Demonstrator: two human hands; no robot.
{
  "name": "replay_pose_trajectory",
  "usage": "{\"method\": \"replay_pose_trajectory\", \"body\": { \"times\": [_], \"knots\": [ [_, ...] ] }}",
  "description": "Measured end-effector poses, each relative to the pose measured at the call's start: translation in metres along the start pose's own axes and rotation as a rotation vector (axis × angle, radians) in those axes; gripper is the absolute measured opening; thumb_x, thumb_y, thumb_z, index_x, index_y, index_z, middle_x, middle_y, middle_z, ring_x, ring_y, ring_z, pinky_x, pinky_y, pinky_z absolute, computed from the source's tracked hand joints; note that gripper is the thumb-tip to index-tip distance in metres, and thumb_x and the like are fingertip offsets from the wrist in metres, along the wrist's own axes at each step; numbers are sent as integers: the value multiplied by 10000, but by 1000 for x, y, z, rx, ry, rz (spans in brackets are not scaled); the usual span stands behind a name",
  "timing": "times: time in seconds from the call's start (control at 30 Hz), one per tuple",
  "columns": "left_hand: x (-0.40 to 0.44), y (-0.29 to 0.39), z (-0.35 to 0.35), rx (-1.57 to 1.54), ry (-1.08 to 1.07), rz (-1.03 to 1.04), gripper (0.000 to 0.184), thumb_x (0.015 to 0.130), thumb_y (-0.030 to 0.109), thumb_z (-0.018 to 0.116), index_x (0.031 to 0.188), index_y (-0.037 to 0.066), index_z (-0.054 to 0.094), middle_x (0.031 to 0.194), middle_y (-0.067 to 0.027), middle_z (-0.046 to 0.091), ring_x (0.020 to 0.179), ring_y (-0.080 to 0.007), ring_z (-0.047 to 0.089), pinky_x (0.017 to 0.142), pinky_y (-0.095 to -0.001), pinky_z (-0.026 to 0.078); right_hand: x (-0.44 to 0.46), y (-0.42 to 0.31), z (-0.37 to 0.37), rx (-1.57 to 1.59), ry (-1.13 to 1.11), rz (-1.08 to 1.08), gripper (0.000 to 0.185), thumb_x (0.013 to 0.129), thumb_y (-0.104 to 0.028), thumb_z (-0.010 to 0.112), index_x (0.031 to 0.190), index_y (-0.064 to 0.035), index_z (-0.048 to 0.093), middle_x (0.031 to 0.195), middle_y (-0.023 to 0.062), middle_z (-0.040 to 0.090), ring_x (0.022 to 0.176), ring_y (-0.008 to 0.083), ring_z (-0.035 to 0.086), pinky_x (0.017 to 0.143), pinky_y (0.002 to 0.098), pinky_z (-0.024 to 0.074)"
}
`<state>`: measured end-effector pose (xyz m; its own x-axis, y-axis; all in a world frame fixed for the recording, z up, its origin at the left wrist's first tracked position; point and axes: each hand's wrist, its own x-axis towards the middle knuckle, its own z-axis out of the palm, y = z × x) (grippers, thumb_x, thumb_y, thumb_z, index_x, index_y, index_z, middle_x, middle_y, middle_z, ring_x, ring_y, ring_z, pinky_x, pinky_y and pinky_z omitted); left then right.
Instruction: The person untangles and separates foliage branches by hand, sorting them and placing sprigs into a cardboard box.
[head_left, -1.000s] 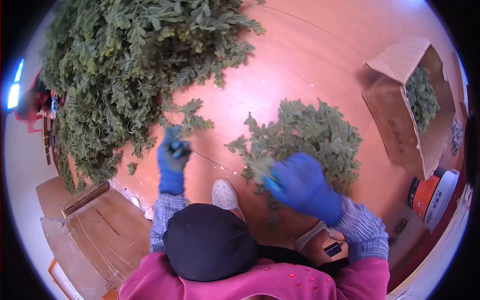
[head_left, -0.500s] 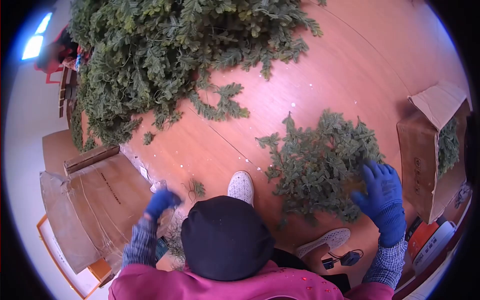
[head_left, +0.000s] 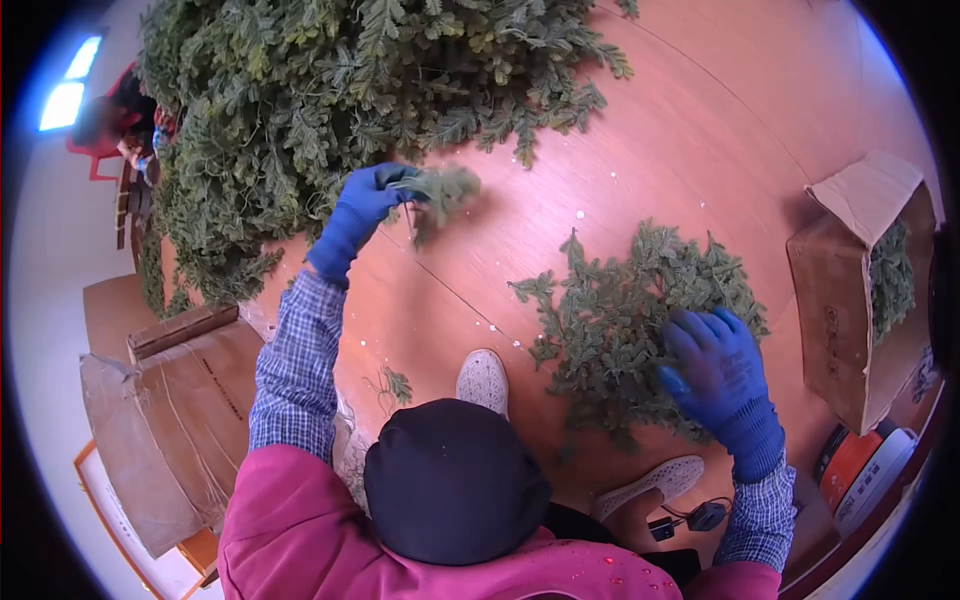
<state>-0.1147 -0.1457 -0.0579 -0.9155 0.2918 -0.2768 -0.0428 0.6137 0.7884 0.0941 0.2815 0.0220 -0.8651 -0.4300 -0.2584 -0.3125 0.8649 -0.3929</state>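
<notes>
My left hand [head_left: 365, 210], in a blue glove, is closed on a green artificial pine sprig [head_left: 448, 193], lifted at the front edge of a large heap of similar greenery [head_left: 290, 130]. The sprig is slightly blurred. Over the right side of a smaller pile of sprigs [head_left: 620, 320] is my right hand [head_left: 715, 365], also gloved in blue. Its fingers and thumb are apart, with nothing visibly held; I cannot tell whether they touch the foliage. A small loose sprig [head_left: 398, 386] lies on the floor near my left shoe.
A cardboard box [head_left: 200, 400] stands at left. At right an open carton [head_left: 835, 320] contains more greenery. A black plug adapter with a cable [head_left: 705, 517] lies by my right foot. Another person [head_left: 130, 120] sits at the far left, beyond the heap.
My left hand has swung forward from beside the left box and picked up a sprig from the floor by the heap. My right hand has shifted left over the smaller pile.
</notes>
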Motion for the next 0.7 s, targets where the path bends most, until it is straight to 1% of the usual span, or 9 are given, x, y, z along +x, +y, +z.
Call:
{"method": "replay_pose_trajectory", "body": {
  "times": [0.07, 0.1, 0.17, 0.2, 0.27, 0.3, 0.47, 0.6, 0.7],
  "knots": [
    [-16, 40, -6, 125, -241, -376, 347, 808, 124, 680, 1089, -73, 628, 994, -133, 685, 793, -209, 674, 711, -309, 551, 8, 7, 6, 17, -42, 23, 402, 787, -257, 643, 1127, -55, 565, 1186, 106, 553, 1100, 260, 530, 1036, 435, 353],
    [-24, 49, -1, 135, -241, -370, 347, 808, 124, 680, 1089, -73, 628, 994, -133, 685, 793, -209, 674, 711, -309, 551, 12, 8, 8, 21, -32, 27, 402, 787, -257, 643, 1127, -55, 565, 1186, 106, 553, 1100, 260, 530, 1036, 435, 353],
    [-35, 62, 17, -600, -362, -309, 423, 861, 182, 647, 1178, -90, 582, 950, -163, 694, 784, -219, 690, 710, -307, 566, 17, 9, 9, -31, 28, 9, 373, 807, -253, 630, 1116, -54, 566, 1188, 107, 559, 1096, 258, 536, 1020, 426, 364],
    [-37, 64, 22, -606, -371, -308, 423, 861, 182, 647, 1178, -90, 582, 950, -163, 694, 784, -219, 690, 710, -307, 566, 19, 9, 7, -34, 24, 17, 373, 807, -253, 630, 1116, -54, 566, 1188, 107, 559, 1096, 258, 536, 1020, 426, 364],
    [-38, 69, 34, -584, -522, -270, 446, 907, 210, 599, 1223, -100, 544, 895, -165, 697, 753, -222, 695, 704, -294, 571, 24, 8, 0, -9, 104, -26, 358, 821, -248, 619, 1121, -58, 575, 1176, 111, 573, 1080, 267, 547, 1001, 415, 381],
    [-41, 75, 39, -708, -554, -247, 403, 921, 192, 579, 1179, -117, 569, 993, -177, 681, 839, -242, 694, 719, -339, 574, 28, 9, -3, -14, 99, -16, 358, 821, -248, 619, 1121, -58, 575, 1176, 111, 573, 1080, 267, 547, 1001, 415, 381],
    [-48, 98, 57, -831, -627, -220, 431, 915, 176, 558, 1211, -137, 535, 953, -200, 684, 847, -249, 689, 722, -347, 576, 45, 10, -8, 224, 462, -37, 375, 828, -220, 640, 1173, -81, 591, 1225, 120, 588, 1087, 290, 563, 971, 417, 412],
    [-54, 123, 61, -773, -670, -211, 419, 923, 173, 554, 1208, -134, 541, 906, -197, 688, 800, -233, 685, 696, -318, 571, 60, 11, -6, 397, 531, -52, 401, 832, -226, 660, 1200, -87, 587, 1262, 127, 580, 1115, 303, 562, 971, 412, 422],
    [-57, 132, 61, -695, -675, -241, 466, 910, 218, 586, 1206, -138, 535, 879, -189, 692, 767, -239, 688, 696, -316, 572, 63, 11, -4, 555, 531, -85, 499, 821, -209, 691, 1289, -95, 561, 1317, 119, 563, 1191, 285, 547, 998, 399, 427]
  ]
}}
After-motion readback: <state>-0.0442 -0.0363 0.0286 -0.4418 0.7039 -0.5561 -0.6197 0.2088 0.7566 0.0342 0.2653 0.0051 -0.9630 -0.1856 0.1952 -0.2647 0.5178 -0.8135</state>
